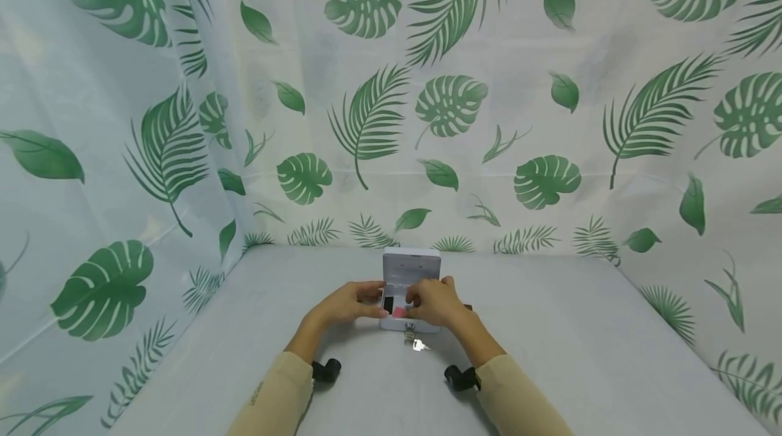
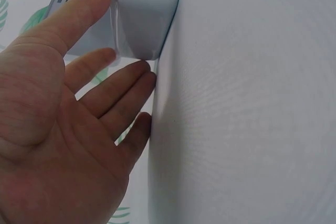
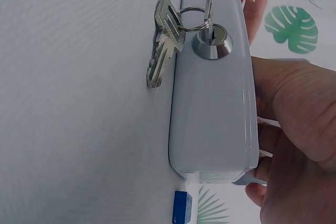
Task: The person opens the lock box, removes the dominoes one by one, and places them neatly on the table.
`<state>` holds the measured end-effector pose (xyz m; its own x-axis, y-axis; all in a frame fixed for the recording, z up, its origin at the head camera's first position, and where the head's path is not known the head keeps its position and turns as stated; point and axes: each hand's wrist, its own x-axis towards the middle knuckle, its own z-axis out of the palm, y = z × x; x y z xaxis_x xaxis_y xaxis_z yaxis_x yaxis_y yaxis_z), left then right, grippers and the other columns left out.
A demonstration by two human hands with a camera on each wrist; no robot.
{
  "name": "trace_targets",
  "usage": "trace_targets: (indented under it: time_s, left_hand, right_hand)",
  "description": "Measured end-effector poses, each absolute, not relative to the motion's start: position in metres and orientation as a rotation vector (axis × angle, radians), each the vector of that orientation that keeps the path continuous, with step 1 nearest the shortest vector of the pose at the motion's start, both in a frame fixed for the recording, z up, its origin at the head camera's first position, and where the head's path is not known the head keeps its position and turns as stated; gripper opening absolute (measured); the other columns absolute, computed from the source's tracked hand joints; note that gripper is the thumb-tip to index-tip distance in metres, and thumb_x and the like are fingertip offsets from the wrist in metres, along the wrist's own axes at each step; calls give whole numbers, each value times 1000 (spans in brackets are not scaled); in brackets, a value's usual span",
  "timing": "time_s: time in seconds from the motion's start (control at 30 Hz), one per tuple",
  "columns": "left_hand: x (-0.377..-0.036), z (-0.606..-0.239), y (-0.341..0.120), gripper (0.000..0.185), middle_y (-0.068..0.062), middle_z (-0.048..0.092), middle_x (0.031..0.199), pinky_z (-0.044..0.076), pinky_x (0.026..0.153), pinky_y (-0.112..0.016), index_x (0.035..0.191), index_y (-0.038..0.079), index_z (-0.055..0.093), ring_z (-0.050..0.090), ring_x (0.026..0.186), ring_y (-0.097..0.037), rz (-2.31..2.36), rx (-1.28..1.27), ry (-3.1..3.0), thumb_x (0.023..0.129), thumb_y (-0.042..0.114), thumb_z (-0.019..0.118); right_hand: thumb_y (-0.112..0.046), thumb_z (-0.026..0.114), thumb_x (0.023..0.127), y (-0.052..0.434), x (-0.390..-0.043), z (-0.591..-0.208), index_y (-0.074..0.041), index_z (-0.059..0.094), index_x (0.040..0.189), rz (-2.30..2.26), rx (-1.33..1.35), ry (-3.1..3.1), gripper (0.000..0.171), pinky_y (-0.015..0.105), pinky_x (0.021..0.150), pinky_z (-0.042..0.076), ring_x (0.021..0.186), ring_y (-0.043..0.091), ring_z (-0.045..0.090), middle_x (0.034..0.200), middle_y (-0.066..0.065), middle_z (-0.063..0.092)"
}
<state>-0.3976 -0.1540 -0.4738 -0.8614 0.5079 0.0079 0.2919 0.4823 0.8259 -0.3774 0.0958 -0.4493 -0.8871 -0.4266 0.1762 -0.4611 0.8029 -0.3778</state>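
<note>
Steadying the open lock box with a flat, spread left hand, the right hand reached inside, fingers curled; whether pinching anything cannot be told.

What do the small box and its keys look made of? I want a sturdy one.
The box looks like painted metal or hard plastic: smooth, pale grey, glossy highlights, rounded corners. The keys and lock look like bright bare metal, silvery and reflective.

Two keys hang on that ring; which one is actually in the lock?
The hidden key, only its top showing in the round lock on the box's front. The other key dangles free from the ring onto the table.
</note>
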Motion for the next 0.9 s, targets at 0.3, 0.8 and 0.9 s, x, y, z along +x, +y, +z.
trace_targets:
  time_s: [0.3, 0.8, 0.9]
  left_hand:
    - [-397, -473, -153, 82, -12, 61, 149, 40, 118, -57, 155, 17, 50, 59, 138, -31, 1331, 681, 2482, 86, 41, 86]
    - [-397, -473, -153, 82, -12, 60, 150, 40, 118, -57, 155, 15, 50, 59, 138, -30, 1335, 666, 2477, 86, 40, 86]
    - [-396, -473, -153, 82, -13, 60, 149, 40, 118, -58, 155, 15, 50, 59, 138, -31, 1324, 672, 2488, 86, 40, 86]
  right_hand:
    - [-23, 89, 83, 99, -380, -454, -19, 79, 87, 650, 679, -2922, 11, 58, 98, 33, 81, 10, 64, 78, -11, 73]
    - [-30, 89, 83, 100, -380, -455, -19, 80, 84, 611, 634, -2904, 14, 53, 92, 33, 78, 10, 60, 74, -12, 70]
    - [-29, 89, 83, 101, -380, -456, -20, 79, 82, 597, 626, -2885, 14, 52, 91, 33, 76, 9, 59, 73, -13, 69]
